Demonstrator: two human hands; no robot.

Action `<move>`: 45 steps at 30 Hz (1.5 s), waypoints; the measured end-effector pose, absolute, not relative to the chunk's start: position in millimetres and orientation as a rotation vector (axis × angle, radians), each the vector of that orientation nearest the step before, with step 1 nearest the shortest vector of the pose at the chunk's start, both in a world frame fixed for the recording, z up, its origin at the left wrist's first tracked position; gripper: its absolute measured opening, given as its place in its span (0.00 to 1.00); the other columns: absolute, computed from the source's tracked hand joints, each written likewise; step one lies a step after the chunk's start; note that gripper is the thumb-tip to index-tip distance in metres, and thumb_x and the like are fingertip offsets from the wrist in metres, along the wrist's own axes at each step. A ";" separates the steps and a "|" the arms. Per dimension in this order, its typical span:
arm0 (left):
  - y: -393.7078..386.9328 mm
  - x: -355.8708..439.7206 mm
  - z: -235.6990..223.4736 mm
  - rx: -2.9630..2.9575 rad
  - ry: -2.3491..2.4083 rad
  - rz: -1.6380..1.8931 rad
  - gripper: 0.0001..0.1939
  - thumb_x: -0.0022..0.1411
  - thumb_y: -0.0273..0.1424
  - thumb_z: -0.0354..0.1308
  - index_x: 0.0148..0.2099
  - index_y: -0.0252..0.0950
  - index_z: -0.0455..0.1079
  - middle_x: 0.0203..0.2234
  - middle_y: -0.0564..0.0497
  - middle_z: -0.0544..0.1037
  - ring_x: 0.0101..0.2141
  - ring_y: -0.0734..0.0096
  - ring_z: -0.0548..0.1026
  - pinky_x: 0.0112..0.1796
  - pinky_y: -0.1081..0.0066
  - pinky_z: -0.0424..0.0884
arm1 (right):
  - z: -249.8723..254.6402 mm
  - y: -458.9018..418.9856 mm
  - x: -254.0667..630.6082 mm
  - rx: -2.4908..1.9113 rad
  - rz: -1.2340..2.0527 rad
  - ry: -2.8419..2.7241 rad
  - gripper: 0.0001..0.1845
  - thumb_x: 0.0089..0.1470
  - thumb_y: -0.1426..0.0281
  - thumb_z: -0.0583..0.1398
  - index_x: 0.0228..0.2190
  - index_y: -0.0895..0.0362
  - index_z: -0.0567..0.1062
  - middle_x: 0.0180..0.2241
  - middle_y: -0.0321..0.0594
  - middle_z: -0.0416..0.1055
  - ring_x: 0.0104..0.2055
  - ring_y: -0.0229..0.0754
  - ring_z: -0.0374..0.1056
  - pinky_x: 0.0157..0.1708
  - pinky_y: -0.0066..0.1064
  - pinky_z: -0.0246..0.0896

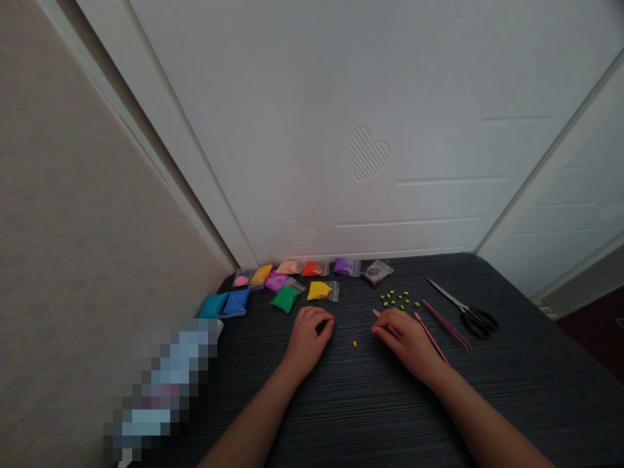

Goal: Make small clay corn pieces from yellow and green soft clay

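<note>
My left hand (309, 337) is closed in a pinch just above the dark table (336, 403). Whatever its fingertips may hold is too small to make out. Close beside them lies a tiny green bit (340, 327). A small yellow lump (355, 344) rests between my two hands. My right hand (407, 339) is also closed, thumb and fingertips together, over a pink modelling tool (376, 313) partly hidden beneath it. I cannot tell whether the fingers touch that tool. Behind this hand sit several small yellow-and-green pieces (400, 297).
Right of my right hand lie another thin pink tool (431, 337), pink tweezers (446, 325) and black-handled scissors (475, 320). Several clay bags, including green (286, 298), yellow (320, 290) and blue (236, 302), line the back and left. A blurred-out object (166, 383) stands at left.
</note>
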State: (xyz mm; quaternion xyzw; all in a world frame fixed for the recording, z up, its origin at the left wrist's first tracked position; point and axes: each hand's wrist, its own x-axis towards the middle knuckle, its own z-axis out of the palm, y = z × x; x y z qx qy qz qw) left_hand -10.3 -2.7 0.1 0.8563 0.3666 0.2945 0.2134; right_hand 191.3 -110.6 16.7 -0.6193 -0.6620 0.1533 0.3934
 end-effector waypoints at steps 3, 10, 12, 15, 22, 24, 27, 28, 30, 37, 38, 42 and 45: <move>-2.8 -10.4 0.2 2.351 1.032 0.824 0.07 0.56 0.30 0.50 0.34 0.38 0.69 0.32 0.51 0.72 0.38 0.69 0.66 0.43 0.65 0.62 | 18.6 -112.3 190.6 -1.578 0.380 -1.686 0.07 0.54 0.67 0.52 0.27 0.54 0.68 0.30 0.35 0.68 0.38 0.38 0.63 0.41 0.32 0.55; -2.8 -9.0 -1.1 2.350 1.027 0.829 0.07 0.57 0.31 0.50 0.33 0.38 0.69 0.31 0.51 0.72 0.38 0.68 0.66 0.42 0.65 0.63 | 18.5 -113.3 190.1 -1.637 0.356 -1.665 0.04 0.51 0.68 0.55 0.30 0.53 0.69 0.31 0.35 0.69 0.37 0.39 0.64 0.41 0.33 0.57; -2.3 -9.3 -1.4 2.350 1.028 0.825 0.07 0.57 0.30 0.50 0.33 0.38 0.69 0.31 0.51 0.72 0.38 0.68 0.66 0.41 0.65 0.63 | 16.8 -113.2 190.9 -1.622 0.367 -1.668 0.07 0.52 0.69 0.53 0.34 0.53 0.69 0.35 0.36 0.70 0.41 0.38 0.64 0.43 0.33 0.56; -2.4 -10.0 -0.6 2.346 1.031 0.829 0.07 0.57 0.30 0.50 0.34 0.38 0.69 0.31 0.51 0.72 0.38 0.68 0.66 0.42 0.65 0.63 | 13.6 -112.9 192.1 -1.611 0.393 -1.663 0.11 0.54 0.71 0.50 0.39 0.52 0.69 0.39 0.37 0.69 0.44 0.37 0.63 0.46 0.32 0.56; -18.0 -7.5 10.4 2.483 0.821 0.754 0.08 0.54 0.33 0.54 0.38 0.40 0.69 0.36 0.50 0.71 0.43 0.66 0.63 0.47 0.63 0.58 | 11.2 -112.6 191.6 -1.642 0.474 -1.559 0.13 0.54 0.69 0.49 0.42 0.52 0.66 0.40 0.37 0.70 0.41 0.37 0.66 0.42 0.31 0.61; -23.4 -6.2 13.4 2.531 0.752 0.681 0.13 0.50 0.36 0.57 0.40 0.41 0.68 0.39 0.51 0.70 0.45 0.63 0.61 0.48 0.61 0.56 | 12.5 -112.2 191.7 -1.641 0.481 -1.541 0.13 0.54 0.68 0.50 0.42 0.52 0.66 0.40 0.37 0.70 0.41 0.36 0.67 0.41 0.30 0.62; -27.5 -4.4 15.1 2.578 0.702 0.581 0.18 0.47 0.38 0.60 0.42 0.43 0.68 0.43 0.51 0.68 0.48 0.61 0.58 0.49 0.59 0.53 | 14.4 -111.3 192.7 -1.657 0.437 -1.565 0.11 0.54 0.68 0.50 0.38 0.53 0.68 0.38 0.37 0.71 0.40 0.38 0.66 0.40 0.31 0.61; -27.7 -3.9 14.9 2.589 0.697 0.559 0.18 0.47 0.38 0.60 0.42 0.43 0.68 0.44 0.52 0.68 0.48 0.61 0.58 0.49 0.59 0.53 | 14.8 -111.0 193.0 -1.665 0.425 -1.574 0.10 0.54 0.68 0.51 0.37 0.53 0.69 0.37 0.37 0.71 0.39 0.38 0.66 0.40 0.32 0.61; -27.1 -2.9 14.0 2.604 0.703 0.535 0.17 0.47 0.38 0.59 0.42 0.43 0.68 0.44 0.52 0.68 0.49 0.60 0.57 0.50 0.58 0.52 | 15.0 -110.7 193.5 -1.674 0.414 -1.580 0.08 0.53 0.67 0.52 0.34 0.53 0.69 0.35 0.37 0.71 0.38 0.39 0.66 0.38 0.33 0.60; -25.8 -0.7 9.4 2.619 0.743 0.536 0.13 0.49 0.37 0.58 0.40 0.43 0.69 0.44 0.53 0.69 0.49 0.62 0.58 0.49 0.59 0.52 | 13.3 -111.1 192.6 -1.676 0.395 -1.602 0.07 0.52 0.68 0.53 0.32 0.54 0.69 0.34 0.37 0.70 0.38 0.39 0.65 0.38 0.32 0.59; -25.9 -0.4 9.0 2.620 0.743 0.541 0.13 0.49 0.37 0.58 0.40 0.43 0.69 0.44 0.53 0.69 0.49 0.62 0.58 0.49 0.59 0.52 | 13.7 -111.1 192.1 -1.671 0.395 -1.606 0.07 0.52 0.68 0.52 0.33 0.54 0.69 0.34 0.37 0.70 0.38 0.39 0.65 0.39 0.32 0.59; -26.3 0.5 9.0 2.621 0.741 0.553 0.12 0.50 0.37 0.58 0.39 0.43 0.69 0.44 0.53 0.69 0.49 0.62 0.58 0.49 0.59 0.51 | 16.6 -110.7 190.6 -1.681 0.398 -1.621 0.08 0.52 0.66 0.52 0.30 0.54 0.69 0.31 0.37 0.70 0.33 0.39 0.65 0.34 0.31 0.59; -26.7 1.0 10.4 2.618 0.729 0.562 0.12 0.50 0.37 0.58 0.39 0.43 0.70 0.43 0.53 0.69 0.48 0.62 0.59 0.49 0.59 0.52 | 16.2 -110.3 190.7 -1.705 0.389 -1.612 0.08 0.52 0.65 0.53 0.28 0.54 0.69 0.28 0.36 0.69 0.31 0.39 0.65 0.33 0.31 0.58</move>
